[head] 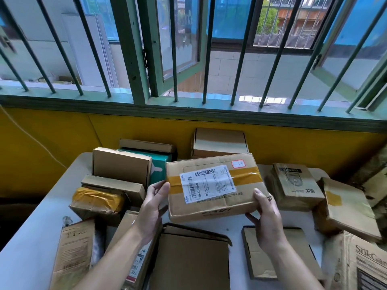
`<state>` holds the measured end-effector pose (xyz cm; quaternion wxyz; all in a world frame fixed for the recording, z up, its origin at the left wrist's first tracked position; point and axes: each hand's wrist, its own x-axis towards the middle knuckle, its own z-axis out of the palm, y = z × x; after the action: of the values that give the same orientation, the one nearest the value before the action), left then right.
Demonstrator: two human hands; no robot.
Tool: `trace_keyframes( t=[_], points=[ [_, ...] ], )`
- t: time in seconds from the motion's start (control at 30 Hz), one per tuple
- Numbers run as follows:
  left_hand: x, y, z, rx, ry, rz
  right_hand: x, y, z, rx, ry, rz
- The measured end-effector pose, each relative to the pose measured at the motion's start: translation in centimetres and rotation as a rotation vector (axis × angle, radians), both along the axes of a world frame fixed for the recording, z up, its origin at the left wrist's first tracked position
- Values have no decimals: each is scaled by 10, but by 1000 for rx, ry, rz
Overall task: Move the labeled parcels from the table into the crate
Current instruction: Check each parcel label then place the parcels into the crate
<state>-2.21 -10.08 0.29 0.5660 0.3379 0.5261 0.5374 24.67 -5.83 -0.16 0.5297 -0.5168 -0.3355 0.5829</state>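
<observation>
left hand grips parcel left end | right hand grips right end

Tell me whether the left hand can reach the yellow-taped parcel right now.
Probably not yet: the left hand and right hand both hold the labeled parcel. The yellow-taped parcel lies nearby to the left, top showing, so only that grip stands in the way.

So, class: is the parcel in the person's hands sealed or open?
Sealed: a tape strip runs across the parcel under its white label, and no flap stands up.
</observation>
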Motion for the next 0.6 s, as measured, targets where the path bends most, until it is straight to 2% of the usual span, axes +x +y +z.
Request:
trace_keyframes(
  t=[0.2,0.33,0.6],
  points=[
    [-1,1,17,39,-52,-178,-14,-5,9,81,142,-89],
    [-9,0,34,131,-40,-164,-25,-21,23,153,155,-108],
    [-15,-8,77,235,-136,-113,-35,-38,57,224,228,-127]
  ],
)
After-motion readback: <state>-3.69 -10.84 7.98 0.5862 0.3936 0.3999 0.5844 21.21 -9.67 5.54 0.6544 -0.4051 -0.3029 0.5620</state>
